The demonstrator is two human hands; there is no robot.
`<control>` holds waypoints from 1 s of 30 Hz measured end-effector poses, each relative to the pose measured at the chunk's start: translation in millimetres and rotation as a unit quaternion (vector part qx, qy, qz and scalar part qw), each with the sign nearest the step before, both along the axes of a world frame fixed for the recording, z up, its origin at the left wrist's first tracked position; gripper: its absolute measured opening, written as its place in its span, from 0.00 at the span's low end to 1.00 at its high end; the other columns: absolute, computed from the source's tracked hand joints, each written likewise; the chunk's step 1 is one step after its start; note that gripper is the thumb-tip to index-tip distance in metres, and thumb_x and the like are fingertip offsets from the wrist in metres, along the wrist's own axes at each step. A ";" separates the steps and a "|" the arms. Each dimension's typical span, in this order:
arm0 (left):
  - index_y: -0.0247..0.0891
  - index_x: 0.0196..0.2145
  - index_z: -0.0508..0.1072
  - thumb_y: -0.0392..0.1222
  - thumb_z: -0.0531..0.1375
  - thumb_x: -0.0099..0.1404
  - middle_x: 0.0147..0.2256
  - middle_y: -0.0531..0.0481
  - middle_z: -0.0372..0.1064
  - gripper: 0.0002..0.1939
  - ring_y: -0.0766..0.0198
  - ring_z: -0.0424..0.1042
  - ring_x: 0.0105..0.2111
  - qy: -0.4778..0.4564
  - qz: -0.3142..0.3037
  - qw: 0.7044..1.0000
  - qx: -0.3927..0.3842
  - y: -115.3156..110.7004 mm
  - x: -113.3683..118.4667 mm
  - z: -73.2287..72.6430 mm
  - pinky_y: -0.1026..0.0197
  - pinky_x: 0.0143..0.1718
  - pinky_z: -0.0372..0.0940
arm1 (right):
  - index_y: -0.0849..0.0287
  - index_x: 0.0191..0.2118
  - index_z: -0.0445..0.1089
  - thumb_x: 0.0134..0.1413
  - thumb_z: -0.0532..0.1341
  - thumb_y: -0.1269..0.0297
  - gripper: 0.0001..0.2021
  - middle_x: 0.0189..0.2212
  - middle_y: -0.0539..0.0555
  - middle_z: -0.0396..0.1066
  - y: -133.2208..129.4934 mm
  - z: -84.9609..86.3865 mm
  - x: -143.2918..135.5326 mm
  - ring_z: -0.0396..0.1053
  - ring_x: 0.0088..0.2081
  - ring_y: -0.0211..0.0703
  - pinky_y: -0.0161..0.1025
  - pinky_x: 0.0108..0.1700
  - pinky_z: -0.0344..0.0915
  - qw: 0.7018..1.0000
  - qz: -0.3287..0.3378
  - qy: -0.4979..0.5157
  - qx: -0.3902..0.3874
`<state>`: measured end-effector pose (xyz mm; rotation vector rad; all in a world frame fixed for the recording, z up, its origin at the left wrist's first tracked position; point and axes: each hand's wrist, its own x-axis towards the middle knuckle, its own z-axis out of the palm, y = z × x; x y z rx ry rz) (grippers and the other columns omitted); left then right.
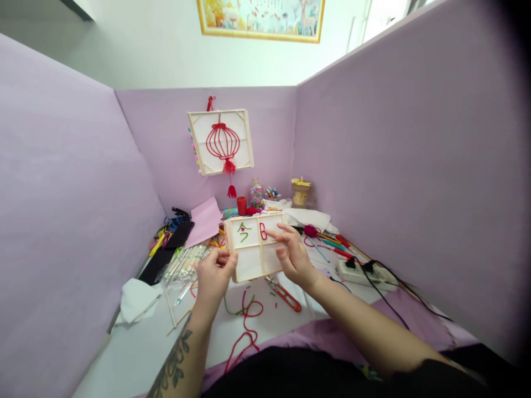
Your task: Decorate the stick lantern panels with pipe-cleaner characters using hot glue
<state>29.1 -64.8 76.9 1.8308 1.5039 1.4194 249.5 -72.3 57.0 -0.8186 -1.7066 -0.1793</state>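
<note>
My left hand (pixel 214 276) pinches the lower left edge of a wooden frame (pixel 248 264), which is split into panels with white backing. The frame is held tilted up above the desk. In its upper left panel sits a green yarn character (pixel 244 232). Red yarn strokes (pixel 263 231) form a boxy shape in the upper right panel. My right hand (pixel 293 255) is over the frame's right side, fingers extended and apart, one fingertip at the red strokes. The right panels are partly hidden behind that hand.
Below the frame lie red yarn (pixel 250 331) and orange-handled scissors or a cutter (pixel 289 298). A power strip (pixel 365 273) with black cables is at right. Bagged sticks (pixel 188 268) lie left. A lantern picture (pixel 223 142) hangs on the lilac partition (pixel 166 132).
</note>
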 end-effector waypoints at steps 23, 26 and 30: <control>0.38 0.26 0.72 0.54 0.61 0.55 0.20 0.53 0.70 0.15 0.65 0.69 0.21 -0.001 0.005 1.000 0.008 -0.4 0.4 2.3 0.64 0.25 0.64 | 0.53 0.45 0.58 0.68 0.45 0.55 0.11 0.49 0.60 0.73 -12.1 8.0 12.4 0.62 0.60 0.52 0.60 0.60 0.58 0.975 0.033 0.219 -0.014; 0.38 0.27 0.71 0.54 0.61 0.55 0.20 0.54 0.69 0.15 0.65 0.69 0.21 0.003 0.011 1.000 0.015 0.9 1.2 1.5 0.64 0.26 0.63 | 0.53 0.43 0.59 0.66 0.50 0.56 0.08 0.49 0.59 0.72 -21.1 6.6 32.2 0.68 0.54 0.51 0.57 0.57 0.61 0.947 0.000 0.320 -0.039; 0.38 0.28 0.71 0.54 0.61 0.56 0.20 0.54 0.68 0.16 0.66 0.68 0.22 -0.001 0.014 1.000 0.010 1.4 3.2 -0.2 0.65 0.26 0.63 | 0.55 0.30 0.60 0.56 0.63 0.55 0.13 0.41 0.57 0.73 -20.8 -11.1 49.7 0.71 0.46 0.50 0.51 0.49 0.67 0.939 -0.023 0.305 -0.158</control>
